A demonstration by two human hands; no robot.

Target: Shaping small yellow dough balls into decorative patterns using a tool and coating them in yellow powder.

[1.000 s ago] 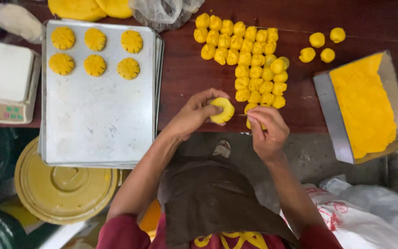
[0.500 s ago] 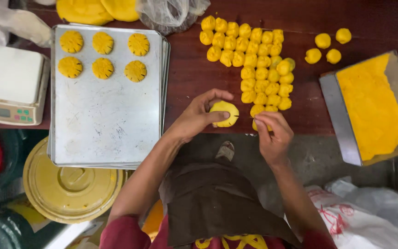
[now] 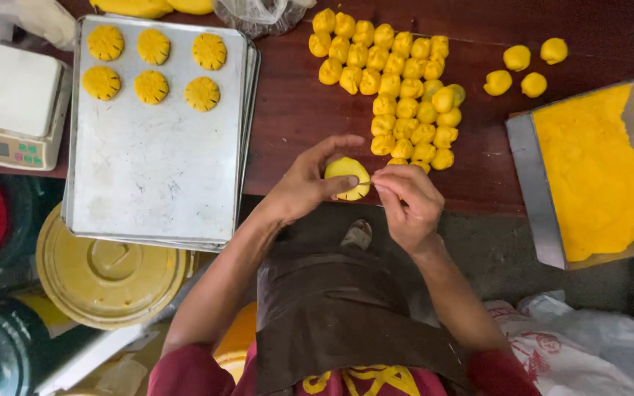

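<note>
The left hand (image 3: 304, 189) grasps a round, flattened yellow dough disc (image 3: 348, 178) between thumb and fingers at the edge of the dark red wooden table (image 3: 295, 110). The right hand (image 3: 407, 202), just beside it, is pinched around a thin tool whose tip touches the disc. Scored yellow dough discs (image 3: 152, 67) lie on a silver metal baking tray (image 3: 155, 176) beyond the left hand, and small yellow dough balls (image 3: 405, 88) cluster just beyond both hands.

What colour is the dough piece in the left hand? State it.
Bright yellow dough piece, clearest in the head view.

Yellow dough disc (image 3: 348, 178) between 2 hands, left hand (image 3: 304, 187), right hand (image 3: 409, 204)
</note>
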